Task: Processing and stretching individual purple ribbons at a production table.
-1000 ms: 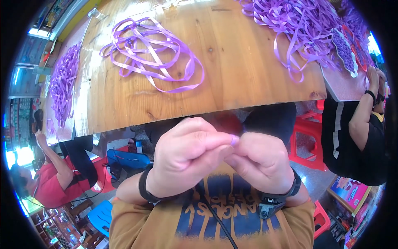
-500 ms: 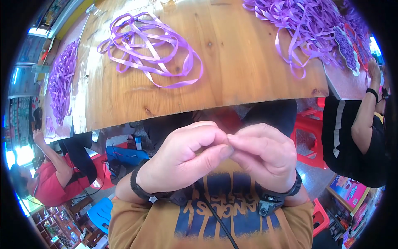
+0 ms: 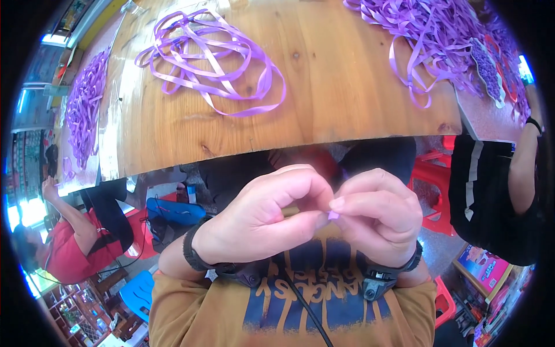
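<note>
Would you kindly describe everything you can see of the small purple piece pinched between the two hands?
The small purple piece shows only as a tiny lilac tip, the same colour as the ribbons on the table. It looks thin and flat like ribbon, though too little shows to be sure. It sits between the left hand and the right hand, pinched at their meeting fingertips, held up close to the chest, below the table's near edge. The rest of it is hidden by the fingers.

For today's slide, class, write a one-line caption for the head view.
Left hand and right hand pinch a small purple ribbon piece below a wooden table.
</note>
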`<state>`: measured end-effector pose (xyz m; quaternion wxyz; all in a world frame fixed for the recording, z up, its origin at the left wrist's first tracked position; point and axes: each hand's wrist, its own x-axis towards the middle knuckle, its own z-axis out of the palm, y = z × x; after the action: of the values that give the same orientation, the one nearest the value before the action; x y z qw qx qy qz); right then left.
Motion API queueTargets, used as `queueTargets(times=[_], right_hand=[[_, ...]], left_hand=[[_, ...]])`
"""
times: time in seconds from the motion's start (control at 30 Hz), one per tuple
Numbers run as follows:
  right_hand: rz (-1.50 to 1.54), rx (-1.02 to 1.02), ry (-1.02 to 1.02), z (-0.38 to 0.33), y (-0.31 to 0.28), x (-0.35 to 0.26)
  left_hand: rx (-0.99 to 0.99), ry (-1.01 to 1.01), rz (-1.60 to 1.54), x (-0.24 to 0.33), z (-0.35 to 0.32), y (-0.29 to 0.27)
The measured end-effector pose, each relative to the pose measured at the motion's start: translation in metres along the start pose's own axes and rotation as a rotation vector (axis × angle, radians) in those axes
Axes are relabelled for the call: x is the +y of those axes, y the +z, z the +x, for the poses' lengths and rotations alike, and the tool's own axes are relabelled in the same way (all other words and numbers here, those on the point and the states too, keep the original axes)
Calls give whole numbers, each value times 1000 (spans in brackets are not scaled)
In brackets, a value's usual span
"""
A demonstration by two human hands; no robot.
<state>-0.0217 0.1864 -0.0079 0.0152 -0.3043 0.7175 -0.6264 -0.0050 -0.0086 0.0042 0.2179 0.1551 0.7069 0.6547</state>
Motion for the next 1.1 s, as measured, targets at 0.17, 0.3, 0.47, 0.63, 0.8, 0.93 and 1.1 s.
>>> queueTargets(times=[0.17, 0.3, 0.47, 0.63, 0.8, 0.93, 1.1], right_hand=[[-6, -18, -15, -1, -2, -1], [18, -16, -17, -3, -2, -1], [-74, -4, -109, -4, -2, 0], [-61, -38, -100, 0, -7, -6], [-81, -10, -122, -4, -5, -2], [-106, 26, -99, -2, -4, -5], [-121, 39, -120, -3, -5, -2]], left_hand=[[-91, -281, -409, 3, 0, -1], [-120, -353, -608, 5, 1, -1], [-110, -419, -740, 5, 4, -1], [-89, -407, -793, 5, 5, 1], [-106, -419, -772, 5, 6, 1], [-109, -416, -798, 4, 6, 2], [-110, -419, -833, 5, 7, 2]])
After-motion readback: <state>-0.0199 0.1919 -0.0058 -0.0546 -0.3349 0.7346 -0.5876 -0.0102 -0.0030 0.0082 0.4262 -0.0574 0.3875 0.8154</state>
